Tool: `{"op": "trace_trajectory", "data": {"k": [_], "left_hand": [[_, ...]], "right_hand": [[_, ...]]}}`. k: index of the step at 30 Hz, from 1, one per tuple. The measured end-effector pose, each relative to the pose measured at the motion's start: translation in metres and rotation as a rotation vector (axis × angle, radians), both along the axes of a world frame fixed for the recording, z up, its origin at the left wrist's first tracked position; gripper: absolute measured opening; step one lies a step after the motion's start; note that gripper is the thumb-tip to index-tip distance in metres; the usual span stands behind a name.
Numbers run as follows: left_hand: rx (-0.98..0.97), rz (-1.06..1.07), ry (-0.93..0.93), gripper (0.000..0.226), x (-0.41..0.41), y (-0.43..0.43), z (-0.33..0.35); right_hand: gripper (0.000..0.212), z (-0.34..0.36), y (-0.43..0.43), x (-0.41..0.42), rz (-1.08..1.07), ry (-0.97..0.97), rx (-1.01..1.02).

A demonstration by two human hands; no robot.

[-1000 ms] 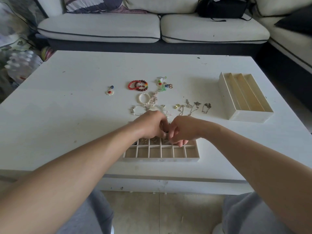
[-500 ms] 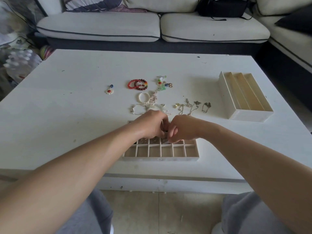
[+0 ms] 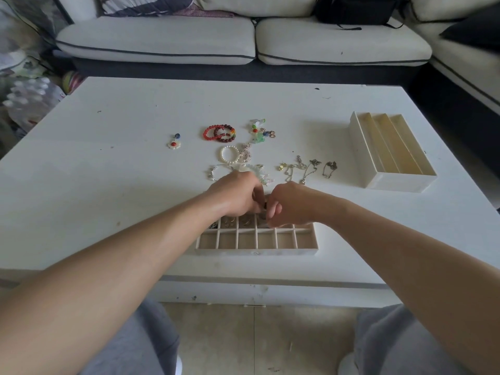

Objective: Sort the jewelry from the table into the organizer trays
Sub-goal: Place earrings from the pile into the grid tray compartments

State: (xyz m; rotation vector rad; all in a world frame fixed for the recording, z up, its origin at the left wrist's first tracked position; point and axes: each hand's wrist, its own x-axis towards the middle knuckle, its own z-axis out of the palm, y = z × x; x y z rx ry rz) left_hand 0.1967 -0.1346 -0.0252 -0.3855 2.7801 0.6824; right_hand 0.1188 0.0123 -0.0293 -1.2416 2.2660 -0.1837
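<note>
leaning over the white tabletop (image 3: pixel 108 171), we have both hands meeting above the back row of the gridded tray (image 3: pixel 257 251), which sits near the front edge. our left hand (image 3: pixel 235 196) and right hand (image 3: pixel 289 204) are both curled tight, knuckles up, fingertips drawn together so that they pinch a small dark piece (image 3: pixel 264 205) between them; it is too small for us to tell what kind of jewelry it is.

the gridded tray is pale wood with thin dividers. its front row of cells shows only bare bottoms, while small gold pieces (image 3: pixel 230 221) lie in the back-row cells just under our left hand.

beyond our hands the loose jewelry is spread out:
- two red bead bracelets (image 3: pixel 219 133), overlapping, one with a stretch of coloured beads
- a pearl bracelet (image 3: pixel 228 155) just in front of them
- a flower charm (image 3: pixel 174 144) with a red centre, off by itself to the left
- a green charm cluster (image 3: pixel 258 131)
- thin chains (image 3: pixel 308 169) with pendants, to the right

well apart on the right stands the long-slot tray (image 3: pixel 397 182), cream outside, with three lengthwise channels. a pale sofa (image 3: pixel 162 39) runs behind the tabletop.
</note>
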Motion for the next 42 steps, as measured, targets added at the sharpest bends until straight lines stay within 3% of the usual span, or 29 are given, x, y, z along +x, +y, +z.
{"op": "trace_trajectory", "data": {"k": [15, 26, 29, 33, 38, 42], "left_hand": [[0.176, 0.092, -0.040, 0.007, -0.005, 0.001, -0.014], [0.018, 0.112, 0.007, 0.010, 0.000, 0.010, -0.010], [0.030, 0.057, -0.027, 0.007, 0.000, 0.005, -0.006], [0.107, -0.041, -0.139, 0.022, 0.002, 0.001, -0.003], [0.117, -0.084, -0.193, 0.018, 0.003, 0.001, -0.003], [0.118, -0.091, -0.141, 0.013, 0.001, 0.001, -0.004]], "right_hand": [[0.019, 0.011, 0.009, -0.015, -0.097, -0.001, -0.060], [0.019, 0.015, 0.013, -0.014, -0.102, -0.008, -0.070], [0.026, 0.017, 0.012, -0.012, -0.070, -0.037, -0.035], [0.036, 0.017, 0.009, -0.008, -0.037, -0.084, 0.024], [0.040, 0.016, 0.008, -0.004, 0.022, -0.098, 0.128], [0.037, 0.014, 0.006, -0.004, 0.023, -0.082, 0.125]]}}
